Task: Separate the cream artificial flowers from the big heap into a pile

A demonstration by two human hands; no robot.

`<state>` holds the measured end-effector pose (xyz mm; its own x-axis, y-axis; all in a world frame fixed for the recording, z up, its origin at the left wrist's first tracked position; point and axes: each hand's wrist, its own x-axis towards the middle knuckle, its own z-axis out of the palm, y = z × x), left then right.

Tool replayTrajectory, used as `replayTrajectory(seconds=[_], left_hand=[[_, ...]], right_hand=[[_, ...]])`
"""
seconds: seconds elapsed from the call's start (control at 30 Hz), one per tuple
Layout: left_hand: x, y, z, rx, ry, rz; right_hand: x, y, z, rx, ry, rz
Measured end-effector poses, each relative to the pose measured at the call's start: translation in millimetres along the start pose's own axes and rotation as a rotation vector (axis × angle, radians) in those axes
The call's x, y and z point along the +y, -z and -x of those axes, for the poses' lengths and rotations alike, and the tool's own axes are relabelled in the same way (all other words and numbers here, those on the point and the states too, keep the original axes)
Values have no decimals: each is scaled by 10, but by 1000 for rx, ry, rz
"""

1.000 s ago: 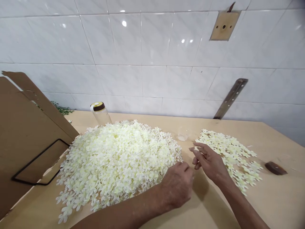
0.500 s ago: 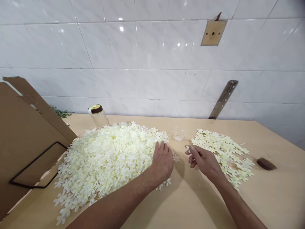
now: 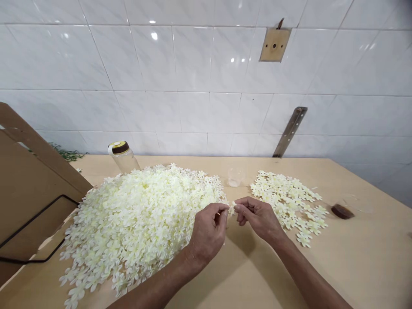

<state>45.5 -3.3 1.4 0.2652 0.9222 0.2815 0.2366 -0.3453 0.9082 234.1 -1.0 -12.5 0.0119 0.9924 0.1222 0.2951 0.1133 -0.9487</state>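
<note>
My left hand [image 3: 208,229] is closed in a pinch at the right edge of a large heap of artificial white flowers [image 3: 138,214]. Facing it, my right hand [image 3: 260,219] also pinches, thumb against forefinger. A small white flower [image 3: 231,209] with a pale yellow centre shows between the two sets of fingertips, which almost meet above the table. Its exact hold is partly hidden by the fingers. To the right of my right hand, a smaller, flatter spread of the same flowers [image 3: 286,193] lies on the table.
A clear bottle [image 3: 125,159] with a brown and yellow lid stands behind the heap. Small clear cup [image 3: 234,178] at the middle back; glass with dark liquid [image 3: 343,210] at right. Cardboard box [image 3: 38,171] on the left, metal strip [image 3: 289,133] against the tiled wall.
My left hand has come off the heap's edge and turned into a pinch close to my right fingertips. The view has shifted slightly to the right.
</note>
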Motion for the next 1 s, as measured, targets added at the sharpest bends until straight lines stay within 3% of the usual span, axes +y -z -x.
replayTrajectory(seconds=[0.1,0.2,0.37,0.5,0.63,0.87,1.0], left_hand=[[34,15,20,-37,294,258],[35,30,26,-20,367,430],[10,70,97,-91,386,500],[-23,82,140,-26,368,467],[-60,56,150,27,345,457],[-70,66,198,-70,335,513],[-53,114,193,-32,338,552]], right_hand=[[-44,-77,43,-76,20,-88],[-117,-146,102,-125,36,-117],[-173,-229,170,-214,-32,-141],[-158,-260,167,-301,-94,-227],[-153,-243,141,-296,-125,-225],[-184,-239,138,-288,-104,-258],[-207,-241,150,-285,-100,-169]])
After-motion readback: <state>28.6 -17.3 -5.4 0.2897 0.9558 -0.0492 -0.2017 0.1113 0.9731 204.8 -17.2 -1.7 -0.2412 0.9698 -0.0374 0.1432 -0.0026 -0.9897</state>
